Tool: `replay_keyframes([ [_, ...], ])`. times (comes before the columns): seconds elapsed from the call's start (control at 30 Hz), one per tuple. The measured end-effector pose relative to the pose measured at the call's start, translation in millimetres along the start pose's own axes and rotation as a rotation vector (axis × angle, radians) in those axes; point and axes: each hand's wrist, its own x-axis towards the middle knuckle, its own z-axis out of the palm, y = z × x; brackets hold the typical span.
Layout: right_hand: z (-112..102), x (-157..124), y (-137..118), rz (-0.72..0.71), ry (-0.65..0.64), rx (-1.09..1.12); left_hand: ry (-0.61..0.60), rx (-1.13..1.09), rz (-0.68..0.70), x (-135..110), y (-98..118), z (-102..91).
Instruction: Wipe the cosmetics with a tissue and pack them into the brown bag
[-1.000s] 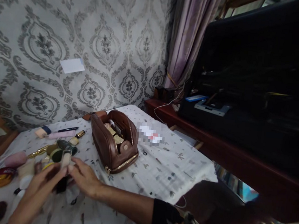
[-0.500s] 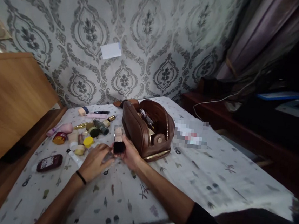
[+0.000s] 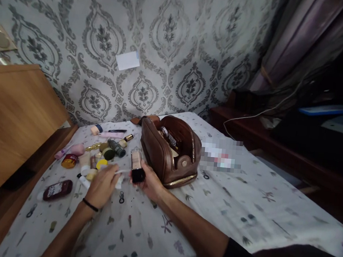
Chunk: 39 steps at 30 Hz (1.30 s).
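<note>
My right hand is closed around a foundation bottle, a clear rectangular one with beige contents. Its black cap points down toward me. Just to the left, my left hand pinches a thin white wipe-like piece; its exact kind is unclear. One strip of it reaches toward the bottle. Beyond and right of my right hand stands a brown toiletry bag, unzipped, with several small items inside. A white tube with a black cap lies beside my left hand, partly hidden by it.
Several cosmetics lie at the left, among them a yellow-lidded jar, a red jar and a dark green tube. A dark red bottle lies nearer. A wooden panel borders the left; a blurred item is right of the bag.
My left hand has drawn slightly left and down, away from the bottle, with the white piece now stretched between. The bottle tilts a little more in my right hand.
</note>
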Motion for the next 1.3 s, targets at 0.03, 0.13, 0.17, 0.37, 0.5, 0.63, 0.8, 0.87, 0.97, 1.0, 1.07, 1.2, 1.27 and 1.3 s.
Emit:
replay_keyframes([
  [0.03,0.0,0.3,0.2,0.003,-0.004,0.001,0.083,-0.059,-0.01,4.1,1.4,-5.4],
  [0.13,0.9,0.8,1.3,0.018,0.008,0.009,0.249,-0.23,0.001,15.7,12.4,-15.8],
  [0.17,1.4,0.7,1.9,0.022,0.018,0.01,0.265,-0.277,0.04,18.6,17.4,-14.8],
  [0.37,4.1,-3.9,8.0,-0.011,-0.05,-0.099,0.183,-0.5,0.073,22.6,34.3,29.9],
  [0.5,3.5,-5.0,10.6,-0.022,-0.075,-0.145,0.204,-0.618,-0.065,23.0,27.4,45.2],
  [0.63,0.5,-4.8,13.9,-0.026,-0.129,-0.249,0.277,-0.619,-0.102,24.6,20.9,39.8],
  [0.8,-1.4,-7.9,14.6,0.005,-0.154,-0.352,0.347,-0.608,-0.15,26.1,17.1,32.9],
  [0.87,-0.7,-9.5,13.1,0.026,-0.162,-0.36,0.371,-0.628,-0.188,27.0,15.2,31.4],
  [0.97,0.8,-11.2,11.2,0.052,-0.174,-0.371,0.386,-0.692,-0.248,27.9,11.9,30.2],
  [1.0,1.1,-11.5,10.9,0.06,-0.174,-0.378,0.385,-0.715,-0.267,27.9,10.8,30.3],
  [1.07,1.4,-11.7,11.0,0.068,-0.168,-0.394,0.377,-0.754,-0.295,27.6,8.6,31.2],
  [1.2,0.5,-10.8,12.9,0.043,-0.137,-0.423,0.341,-0.797,-0.299,26.2,5.0,34.2],
  [1.27,-0.5,-10.4,13.4,0.013,-0.101,-0.449,0.32,-0.814,-0.259,25.4,4.1,34.7],
  [1.3,-0.9,-10.4,13.3,-0.008,-0.084,-0.468,0.306,-0.824,-0.232,25.0,3.9,34.6],
])
